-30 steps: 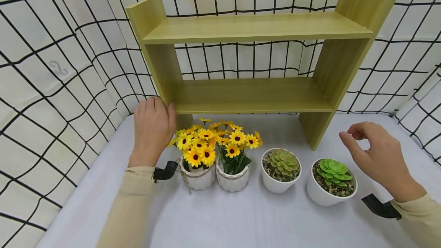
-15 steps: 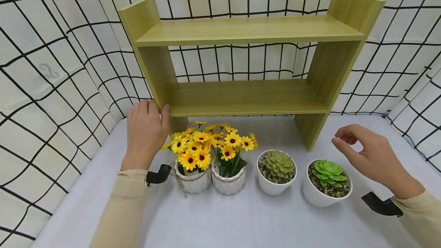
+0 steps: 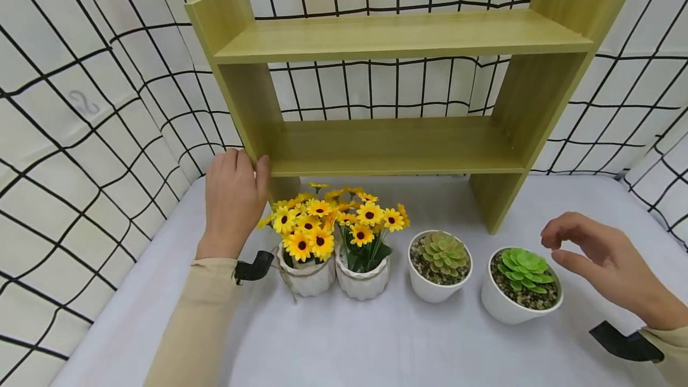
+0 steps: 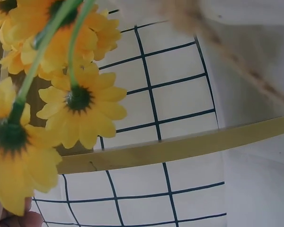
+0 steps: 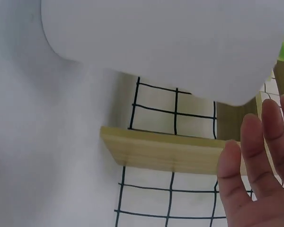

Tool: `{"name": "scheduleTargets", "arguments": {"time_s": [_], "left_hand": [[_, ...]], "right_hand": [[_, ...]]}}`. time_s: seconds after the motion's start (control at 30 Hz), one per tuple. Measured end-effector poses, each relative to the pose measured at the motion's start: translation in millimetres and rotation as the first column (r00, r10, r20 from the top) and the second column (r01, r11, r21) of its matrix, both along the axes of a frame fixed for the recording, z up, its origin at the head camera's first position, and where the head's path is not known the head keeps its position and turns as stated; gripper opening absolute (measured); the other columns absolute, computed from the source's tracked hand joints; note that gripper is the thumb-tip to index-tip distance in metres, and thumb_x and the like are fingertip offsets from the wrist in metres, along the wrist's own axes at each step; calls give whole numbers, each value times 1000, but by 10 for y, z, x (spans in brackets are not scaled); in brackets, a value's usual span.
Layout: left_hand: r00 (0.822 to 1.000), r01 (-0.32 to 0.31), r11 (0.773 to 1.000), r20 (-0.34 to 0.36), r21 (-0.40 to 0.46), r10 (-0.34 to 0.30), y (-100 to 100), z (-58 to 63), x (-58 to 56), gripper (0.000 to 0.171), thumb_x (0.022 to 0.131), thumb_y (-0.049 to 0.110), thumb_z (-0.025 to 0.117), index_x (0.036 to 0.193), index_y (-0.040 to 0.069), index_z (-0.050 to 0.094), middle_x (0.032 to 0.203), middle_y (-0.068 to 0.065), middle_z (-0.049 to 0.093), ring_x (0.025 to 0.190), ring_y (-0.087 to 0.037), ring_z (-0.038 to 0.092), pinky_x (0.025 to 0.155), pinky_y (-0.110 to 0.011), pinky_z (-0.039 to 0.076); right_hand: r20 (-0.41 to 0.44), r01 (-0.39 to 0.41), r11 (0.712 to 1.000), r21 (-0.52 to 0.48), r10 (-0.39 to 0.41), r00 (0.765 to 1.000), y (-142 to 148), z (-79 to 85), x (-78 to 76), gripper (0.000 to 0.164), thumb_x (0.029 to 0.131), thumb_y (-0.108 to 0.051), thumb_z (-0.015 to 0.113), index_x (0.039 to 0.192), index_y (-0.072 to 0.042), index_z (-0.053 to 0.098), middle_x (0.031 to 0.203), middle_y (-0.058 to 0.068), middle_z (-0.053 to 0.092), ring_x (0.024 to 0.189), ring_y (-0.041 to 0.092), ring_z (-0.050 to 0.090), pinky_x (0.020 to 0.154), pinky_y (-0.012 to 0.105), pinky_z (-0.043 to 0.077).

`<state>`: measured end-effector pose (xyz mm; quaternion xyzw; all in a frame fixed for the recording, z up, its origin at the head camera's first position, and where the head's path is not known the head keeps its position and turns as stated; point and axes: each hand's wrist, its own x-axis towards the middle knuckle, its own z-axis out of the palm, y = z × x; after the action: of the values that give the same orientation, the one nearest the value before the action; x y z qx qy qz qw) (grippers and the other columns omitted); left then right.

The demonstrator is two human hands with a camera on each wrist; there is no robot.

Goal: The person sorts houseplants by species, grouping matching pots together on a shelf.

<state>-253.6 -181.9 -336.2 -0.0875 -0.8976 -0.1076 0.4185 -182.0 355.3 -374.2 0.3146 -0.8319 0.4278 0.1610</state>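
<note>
A light wooden two-tier shelf (image 3: 398, 163) stands at the back. My left hand (image 3: 231, 205) grips the lower left side panel, thumb at the front edge and the other fingers along the outer face. Close beside that wrist are two white pots of yellow artificial sunflowers (image 3: 309, 235), which partly cover the left wrist view. To the right of the bright green potted succulent (image 3: 524, 270), my right hand (image 3: 613, 264) hovers with relaxed fingers and holds nothing. The pot's white side (image 5: 165, 42) looms large in the right wrist view, apart from the fingers.
A duller green succulent in a white pot (image 3: 439, 255) stands between the sunflowers and the bright green one. Black wire grid panels (image 3: 97, 154) enclose the left, back and right. White cloth (image 3: 398, 345) covers the table.
My right hand has shifted slightly right and down, its fingers a little more extended. The left hand keeps its place on the shelf panel. The head view has moved slightly.
</note>
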Motion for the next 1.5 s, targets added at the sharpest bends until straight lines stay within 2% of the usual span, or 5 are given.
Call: {"name": "scheduleTargets", "arguments": {"time_s": [0.53,0.9,1.23,1.37,1.5], "left_hand": [[999,-30,997,-13,67,31,-12,-5,-17,52,111,36,45,92,-11,56,86,-27,57,80,-43,48,74,-51,38],[999,-43,994,20,97,42,28,-20,-3,49,111,32,46,91,-11,58,82,-26,57,78,-41,47,73,-48,36],[999,-32,994,-2,102,33,35,-34,-14,49,111,31,45,88,-11,57,83,-26,57,76,-41,47,70,-46,35],[1000,-29,994,-6,104,30,48,-29,-15,49,111,30,45,88,-11,57,83,-27,58,75,-41,48,70,-47,36],[1000,-31,994,7,105,31,62,-27,-18,49,111,31,45,90,-12,58,84,-26,58,76,-41,47,71,-46,35]], "right_hand": [[212,-273,929,-249,327,921,-7,-45,-104,86,66,19,73,144,14,38,145,15,50,128,15,55,101,18,46],[391,-272,955,116,208,897,-85,-96,13,116,70,-12,90,164,-16,21,164,8,32,137,0,46,101,16,44],[367,-251,963,96,200,909,-18,-218,-10,119,64,-13,94,162,-17,26,155,6,44,138,-3,45,105,8,36],[394,-319,948,-18,300,869,55,-296,-43,112,69,-14,93,160,-7,27,154,10,44,140,1,44,106,9,36],[491,-389,906,-169,419,763,136,-390,-77,104,76,-7,87,158,-1,22,153,7,44,136,6,48,103,16,44]]}}
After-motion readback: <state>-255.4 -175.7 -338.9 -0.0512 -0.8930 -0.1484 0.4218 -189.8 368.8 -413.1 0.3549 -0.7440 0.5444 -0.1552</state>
